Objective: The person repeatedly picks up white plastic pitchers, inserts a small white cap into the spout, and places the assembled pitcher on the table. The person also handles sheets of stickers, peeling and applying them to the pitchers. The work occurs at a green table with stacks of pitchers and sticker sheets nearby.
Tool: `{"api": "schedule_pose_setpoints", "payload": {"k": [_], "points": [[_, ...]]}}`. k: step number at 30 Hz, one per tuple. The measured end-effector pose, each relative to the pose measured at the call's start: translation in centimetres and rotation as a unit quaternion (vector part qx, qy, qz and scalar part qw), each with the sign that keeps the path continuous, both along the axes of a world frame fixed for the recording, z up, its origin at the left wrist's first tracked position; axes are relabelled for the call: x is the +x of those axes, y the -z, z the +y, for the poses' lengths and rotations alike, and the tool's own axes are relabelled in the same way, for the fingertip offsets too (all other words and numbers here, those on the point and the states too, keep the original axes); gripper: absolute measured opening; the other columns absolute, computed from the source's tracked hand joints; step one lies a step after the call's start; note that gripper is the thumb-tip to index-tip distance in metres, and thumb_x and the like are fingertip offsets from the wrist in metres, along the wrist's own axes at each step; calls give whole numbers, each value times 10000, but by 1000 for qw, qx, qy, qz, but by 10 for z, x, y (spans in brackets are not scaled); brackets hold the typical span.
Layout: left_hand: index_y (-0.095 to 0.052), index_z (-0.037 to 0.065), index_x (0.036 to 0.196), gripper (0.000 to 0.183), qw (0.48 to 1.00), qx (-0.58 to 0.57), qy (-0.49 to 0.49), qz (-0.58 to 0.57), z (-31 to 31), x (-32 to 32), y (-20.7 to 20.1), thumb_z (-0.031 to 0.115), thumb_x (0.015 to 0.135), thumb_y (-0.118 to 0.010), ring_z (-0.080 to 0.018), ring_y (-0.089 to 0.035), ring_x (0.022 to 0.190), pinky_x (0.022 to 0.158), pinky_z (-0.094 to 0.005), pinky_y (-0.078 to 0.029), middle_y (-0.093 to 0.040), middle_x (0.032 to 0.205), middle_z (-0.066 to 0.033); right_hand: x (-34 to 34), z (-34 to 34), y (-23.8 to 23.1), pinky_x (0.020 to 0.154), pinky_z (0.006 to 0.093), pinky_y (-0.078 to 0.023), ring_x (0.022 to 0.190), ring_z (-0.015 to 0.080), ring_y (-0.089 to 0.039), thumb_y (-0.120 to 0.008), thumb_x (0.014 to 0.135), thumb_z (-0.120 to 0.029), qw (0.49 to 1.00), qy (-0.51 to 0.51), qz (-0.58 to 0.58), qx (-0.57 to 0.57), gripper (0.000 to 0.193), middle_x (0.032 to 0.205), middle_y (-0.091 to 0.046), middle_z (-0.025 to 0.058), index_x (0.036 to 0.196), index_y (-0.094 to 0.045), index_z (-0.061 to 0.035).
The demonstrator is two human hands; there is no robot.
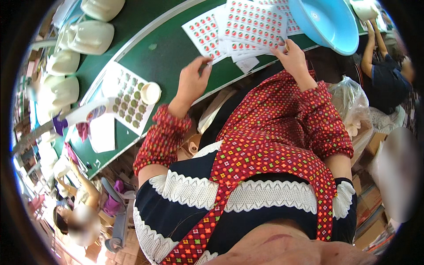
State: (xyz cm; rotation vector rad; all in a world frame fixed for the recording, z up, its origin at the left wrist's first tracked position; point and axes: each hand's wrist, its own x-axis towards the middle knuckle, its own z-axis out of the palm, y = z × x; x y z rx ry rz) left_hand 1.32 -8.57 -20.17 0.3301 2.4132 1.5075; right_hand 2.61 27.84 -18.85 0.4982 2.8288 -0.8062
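Several white sheets of small round red-and-green stickers lie overlapping on the green table. My right hand (291, 58) is closed at the near right corner of the top sticker sheet (254, 24), thumb and fingers at its edge. My left hand (193, 80) is beside the lower corner of the left sticker sheet (205, 36), fingers loosely bent with a gap at the thumb and nothing visible in them. Its fingertips are slightly blurred. A small blank paper piece (247, 65) lies below the sheets at the table edge.
A light-blue basin (329, 26) stands right of the sheets. To the left, a sheet of dark green stickers (126, 99) has a round cream-coloured piece (150, 93) on it. Cream plastic housings (90, 37) line the far left. Co-workers sit at both sides; a clear plastic bag (349, 104) is at right.
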Motion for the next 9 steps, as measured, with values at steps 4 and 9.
{"api": "schedule_pose_setpoints", "payload": {"k": [4,9], "points": [[-550,-61,1435,562,987,-54,-4,151,61,-74,57,182,966,-741,-458,-615,1260,1101,-503,-485,-646,1350,-298,-12,20,17,873,455,-581,991,388,-748,-835,902,-491,998,35,19,58,632,1084,-755,258,1180,-720,65],[-502,-81,1472,668,970,-188,7,153,88,-100,47,235,946,-766,-491,-495,1383,1182,-531,-399,-551,1475,-309,-29,32,8,930,488,-589,1062,428,-743,-825,897,-459,996,74,-43,-19,588,1086,-740,347,1114,-730,80]]}}
